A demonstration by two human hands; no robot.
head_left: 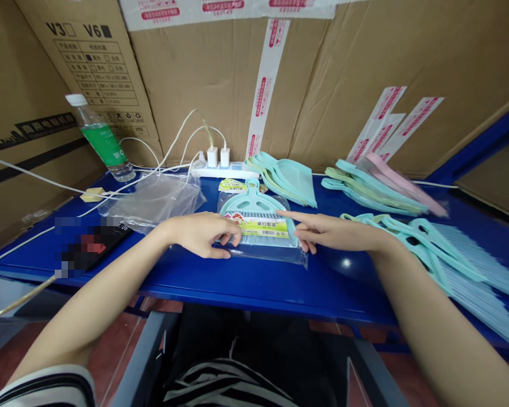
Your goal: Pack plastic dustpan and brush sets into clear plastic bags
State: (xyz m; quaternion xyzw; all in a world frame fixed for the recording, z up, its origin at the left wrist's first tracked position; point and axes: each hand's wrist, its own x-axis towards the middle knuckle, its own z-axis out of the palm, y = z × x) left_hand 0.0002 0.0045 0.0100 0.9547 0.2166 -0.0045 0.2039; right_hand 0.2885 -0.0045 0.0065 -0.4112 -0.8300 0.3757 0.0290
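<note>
In the middle of the blue table lies a mint-green dustpan and brush set [251, 202] in a clear plastic bag [275, 255], with a yellow-green label card [258, 226] across the bristles. My left hand [206, 233] rests at the bag's left side, fingers bent over the card's left end and thumb apart below. From the right, my right hand [322, 229] touches the set, its index finger stretched along the upper right of the bristles and the other fingers curled by the right edge. Neither hand lifts the set.
Several dustpans [294, 175] stack behind the set, beside label cards [231, 185]. More pans [373, 189] and loose brushes [458, 254] lie right. Clear bags [156, 198], a phone [106, 240], a bottle [104, 144] and cables are left. A power strip [237, 169] sits against the cardboard.
</note>
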